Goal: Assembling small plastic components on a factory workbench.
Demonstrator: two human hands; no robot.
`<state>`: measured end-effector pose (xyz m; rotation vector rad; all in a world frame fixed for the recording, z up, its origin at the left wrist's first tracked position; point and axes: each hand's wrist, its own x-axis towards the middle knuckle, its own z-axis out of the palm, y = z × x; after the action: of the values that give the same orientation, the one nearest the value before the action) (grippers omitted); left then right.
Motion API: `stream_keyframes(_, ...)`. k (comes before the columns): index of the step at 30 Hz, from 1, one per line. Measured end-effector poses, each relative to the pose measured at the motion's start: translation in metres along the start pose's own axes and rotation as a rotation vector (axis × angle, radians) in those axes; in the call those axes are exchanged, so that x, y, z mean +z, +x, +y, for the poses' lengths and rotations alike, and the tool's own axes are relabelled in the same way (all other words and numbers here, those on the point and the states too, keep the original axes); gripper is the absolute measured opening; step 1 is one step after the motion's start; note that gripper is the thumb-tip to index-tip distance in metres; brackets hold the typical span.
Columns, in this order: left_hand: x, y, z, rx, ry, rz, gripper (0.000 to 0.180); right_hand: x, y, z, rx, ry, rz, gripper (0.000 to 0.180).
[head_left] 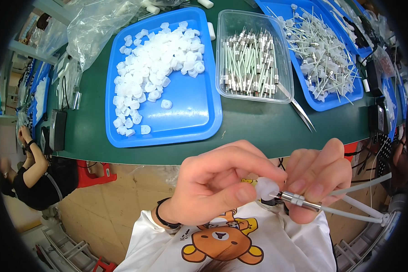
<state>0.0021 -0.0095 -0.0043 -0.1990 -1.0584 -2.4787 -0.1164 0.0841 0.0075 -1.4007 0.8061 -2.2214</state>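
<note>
Between the thumb and forefinger of my left hand (pixel 222 181) is a small translucent white plastic cap (pixel 267 188). My right hand (pixel 321 179) pinches a silver metal cylinder (pixel 299 200) that has thin wire tips at its left end. Those tips meet the cap or lie just in front of it; I cannot tell whether they are inside. Pale tube-like leads (pixel 349 214) stretch to the right from around the cylinder. Both hands are above my lap, just off the table's near edge.
On the green table (pixel 90 122) stands a blue tray (pixel 186 129) of white caps. Beside it, a clear box (pixel 254 94) holds metal cylinders with leads. Tweezers (pixel 302 114) lean at its corner. Another blue tray (pixel 324 105) holds capped pieces. A person (pixel 34 167) sits far left.
</note>
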Motion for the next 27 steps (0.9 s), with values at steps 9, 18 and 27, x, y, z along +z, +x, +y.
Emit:
stream_keyframes(9, -0.001, 0.001, 0.001, 0.049, 0.100, 0.003, 0.030, 0.016, -0.011, 0.003, -0.090, -0.148, 0.215, 0.022)
stream_keyframes(18, 0.001, 0.002, 0.006, 0.087, 0.353, 0.063, 0.029, 0.009, -0.014, 0.001, -0.072, -0.331, -0.037, 0.035)
stream_keyframes(27, 0.000, 0.006, 0.005, 0.180, 0.535, 0.096, 0.027, 0.012, -0.018, 0.011, -0.106, -0.206, 0.140, 0.031)
